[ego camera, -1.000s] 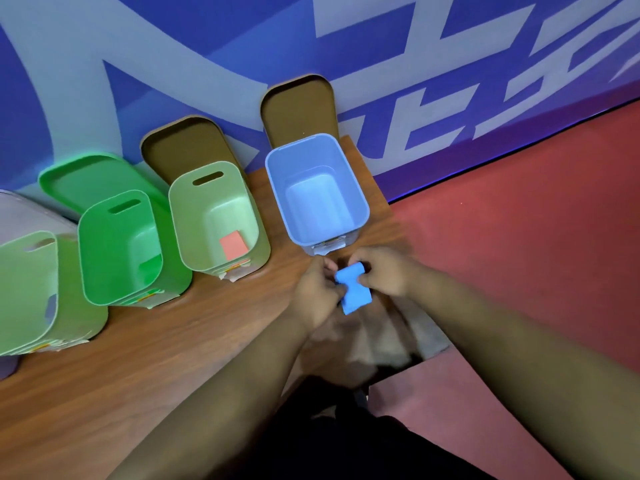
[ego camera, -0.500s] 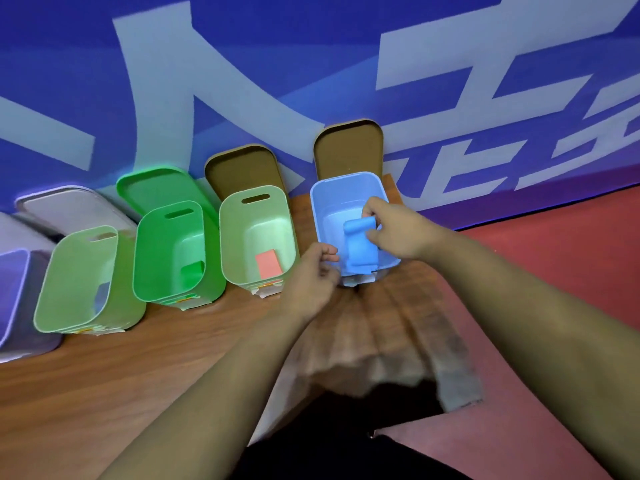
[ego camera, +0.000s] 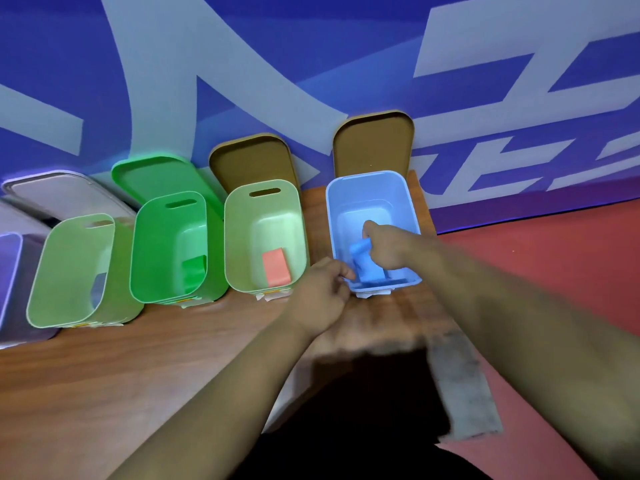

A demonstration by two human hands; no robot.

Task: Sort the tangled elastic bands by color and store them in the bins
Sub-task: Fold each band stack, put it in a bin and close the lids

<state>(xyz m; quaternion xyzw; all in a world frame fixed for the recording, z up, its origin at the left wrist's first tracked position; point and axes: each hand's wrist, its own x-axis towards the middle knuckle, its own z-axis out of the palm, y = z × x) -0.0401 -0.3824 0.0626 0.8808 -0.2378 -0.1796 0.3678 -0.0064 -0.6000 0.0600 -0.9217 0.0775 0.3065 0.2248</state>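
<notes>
- Five bins stand in a row. Farthest left of the fingers are a purple bin (ego camera: pixel 8 282) and a pale green bin (ego camera: pixel 65 271), whose contents are unclear.
- The bright green bin (ego camera: pixel 166 237) holds one green band (ego camera: pixel 192 277).
- The second pale green bin (ego camera: pixel 259 220), just left of the left fingers, holds one pink band (ego camera: pixel 276 271).
- The left hand (ego camera: pixel 320 294) has its fingers curled at the blue bin's (ego camera: pixel 372 188) near corner; whether they grasp it cannot be told.
- The right hand (ego camera: pixel 393 249) is inside that bin, its fingers pinching one blue band (ego camera: pixel 363 268).
</notes>
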